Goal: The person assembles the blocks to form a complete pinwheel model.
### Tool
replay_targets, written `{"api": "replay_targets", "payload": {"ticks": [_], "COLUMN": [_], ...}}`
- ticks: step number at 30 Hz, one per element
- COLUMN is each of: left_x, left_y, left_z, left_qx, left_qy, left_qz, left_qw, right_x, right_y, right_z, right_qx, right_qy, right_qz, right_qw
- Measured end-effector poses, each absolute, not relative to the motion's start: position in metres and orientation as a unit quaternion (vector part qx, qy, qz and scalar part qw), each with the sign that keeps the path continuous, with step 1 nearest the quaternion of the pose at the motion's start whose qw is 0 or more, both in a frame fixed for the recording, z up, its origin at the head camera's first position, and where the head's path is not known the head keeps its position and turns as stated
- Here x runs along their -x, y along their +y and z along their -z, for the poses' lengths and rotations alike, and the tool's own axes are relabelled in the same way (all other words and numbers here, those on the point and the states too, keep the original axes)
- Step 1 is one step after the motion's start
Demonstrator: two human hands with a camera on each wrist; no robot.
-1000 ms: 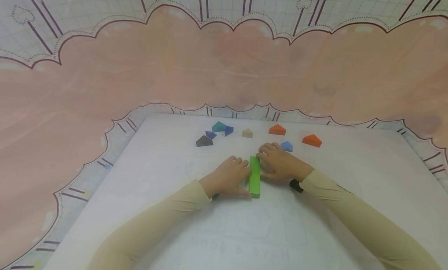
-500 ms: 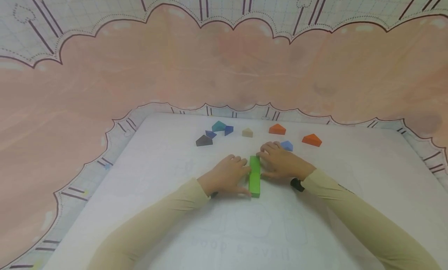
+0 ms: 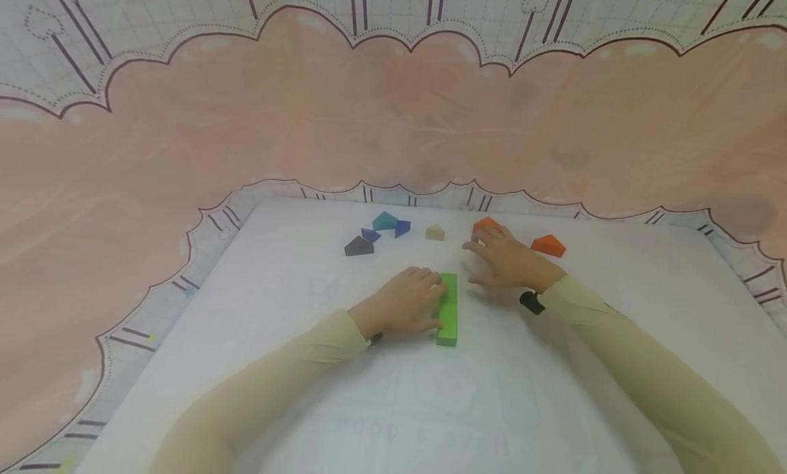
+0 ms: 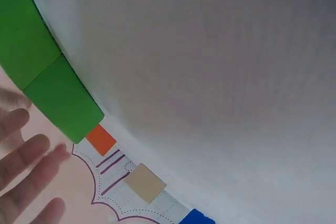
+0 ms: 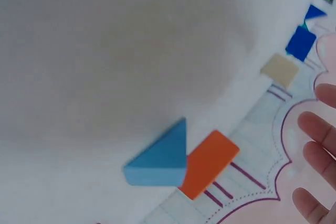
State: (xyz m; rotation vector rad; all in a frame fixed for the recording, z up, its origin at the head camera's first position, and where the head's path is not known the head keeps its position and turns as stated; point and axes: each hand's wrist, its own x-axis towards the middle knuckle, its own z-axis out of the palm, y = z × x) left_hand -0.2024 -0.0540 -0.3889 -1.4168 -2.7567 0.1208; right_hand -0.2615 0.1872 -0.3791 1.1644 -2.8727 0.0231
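Observation:
Two green blocks (image 3: pixel 448 317) lie end to end as one bar on the white table; their seam shows in the left wrist view. My left hand (image 3: pixel 399 302) is at the bar's left side, its fingertips overlapping the top and its thumb near the front part. To the right of the bar, my right hand (image 3: pixel 509 261) is spread over the table with nothing held. Beneath it, a light blue block (image 5: pixel 160 156) is hidden from the head view but large in the right wrist view. An orange block (image 3: pixel 486 223) is partly covered by the right fingertips.
Farther back on the table (image 3: pixel 277 269) lie a teal block (image 3: pixel 384 221), small dark blue blocks (image 3: pixel 402 229), a dark grey block (image 3: pixel 359 246) and a beige block (image 3: pixel 434 233). Another orange block (image 3: pixel 548 245) lies at the right. A patterned cloth (image 3: pixel 393 119) hangs behind.
My right hand has left the green bar and moved right and back, covering the light blue block. My left fingers now overlap the bar's top; the bar stays about where it was.

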Motion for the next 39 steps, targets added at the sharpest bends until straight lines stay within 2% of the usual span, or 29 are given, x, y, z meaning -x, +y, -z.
{"api": "replay_targets", "payload": {"ticks": [7, 20, 32, 39], "left_x": [0.205, 0.200, 0.199, 0.200], "left_y": [-0.051, -0.050, -0.050, -0.050], "left_z": [0.390, 0.386, 0.388, 0.389], "left_qx": [0.487, 0.503, 0.506, 0.504], "left_qy": [-0.870, -0.860, -0.859, -0.859], "left_qz": [-0.062, -0.078, -0.078, -0.081], "left_qw": [0.041, 0.029, 0.034, 0.034], "right_x": [0.285, 0.328, 0.341, 0.347], "right_y": [0.179, 0.146, 0.127, 0.127], "right_z": [0.371, 0.382, 0.390, 0.396], "right_qx": [-0.398, -0.399, -0.402, -0.404], "right_qy": [-0.915, -0.914, -0.911, -0.907], "right_qz": [-0.021, -0.007, 0.070, 0.089], "right_qw": [0.063, 0.075, 0.061, 0.079]}}
